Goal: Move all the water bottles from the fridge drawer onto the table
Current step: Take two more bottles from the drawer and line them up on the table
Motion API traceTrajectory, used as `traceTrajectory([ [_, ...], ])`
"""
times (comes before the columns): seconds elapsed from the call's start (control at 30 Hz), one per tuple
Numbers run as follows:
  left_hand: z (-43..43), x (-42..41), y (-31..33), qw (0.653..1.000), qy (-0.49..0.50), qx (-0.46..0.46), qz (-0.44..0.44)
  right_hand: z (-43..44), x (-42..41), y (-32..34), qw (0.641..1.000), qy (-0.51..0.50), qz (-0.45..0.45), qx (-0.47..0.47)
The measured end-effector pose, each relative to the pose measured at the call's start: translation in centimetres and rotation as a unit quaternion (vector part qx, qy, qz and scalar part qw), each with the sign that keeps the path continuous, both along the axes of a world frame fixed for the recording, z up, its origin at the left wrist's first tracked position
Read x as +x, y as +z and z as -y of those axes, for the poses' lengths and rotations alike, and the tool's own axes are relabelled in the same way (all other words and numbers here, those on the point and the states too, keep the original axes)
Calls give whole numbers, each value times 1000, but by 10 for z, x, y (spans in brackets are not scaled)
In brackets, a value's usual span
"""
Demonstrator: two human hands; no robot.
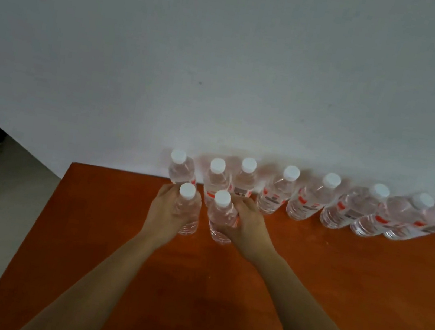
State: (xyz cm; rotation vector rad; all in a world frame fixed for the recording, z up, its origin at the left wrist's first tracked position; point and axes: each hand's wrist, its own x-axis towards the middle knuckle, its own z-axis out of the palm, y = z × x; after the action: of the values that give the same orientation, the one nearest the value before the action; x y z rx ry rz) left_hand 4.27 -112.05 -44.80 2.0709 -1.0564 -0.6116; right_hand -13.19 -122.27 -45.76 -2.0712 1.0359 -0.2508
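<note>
Now both hands are on the table (92, 230), and each one holds a water bottle. The left hand (166, 213) is wrapped around the left bottle (187, 211), with the fingers curled behind its body and the thumb at the near side. The right hand (248, 226) is wrapped in the same way around the right bottle (221, 216). The two bottles stand side by side, very near to each other, and their bases seem to rest on the orange-brown table top. Each bottle is upright: its long axis is vertical and its white cap points up, toward the camera.

Behind them, a row of bottles (305, 198) stands along the far edge of the table, close to the white wall (228, 52). These bottles are also upright with white caps on top and red labels on the body. The row goes from about the middle of the far edge to the right corner, and the bottles stand close together. The last ones at the right are blurred, so I cannot count them exactly. The two held bottles stand just in front of the left end of this row.
</note>
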Motion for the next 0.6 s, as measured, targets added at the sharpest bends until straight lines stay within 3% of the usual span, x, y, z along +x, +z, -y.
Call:
traceTrajectory([
  [0.23, 1, 11, -15, 998, -56, 18, 3, 10, 8, -3, 999, 17, -42, 5],
  [0.6, -16, 6, -25, 998, -27, 19, -53, -6, -2, -10, 998, -27, -8, 63],
])
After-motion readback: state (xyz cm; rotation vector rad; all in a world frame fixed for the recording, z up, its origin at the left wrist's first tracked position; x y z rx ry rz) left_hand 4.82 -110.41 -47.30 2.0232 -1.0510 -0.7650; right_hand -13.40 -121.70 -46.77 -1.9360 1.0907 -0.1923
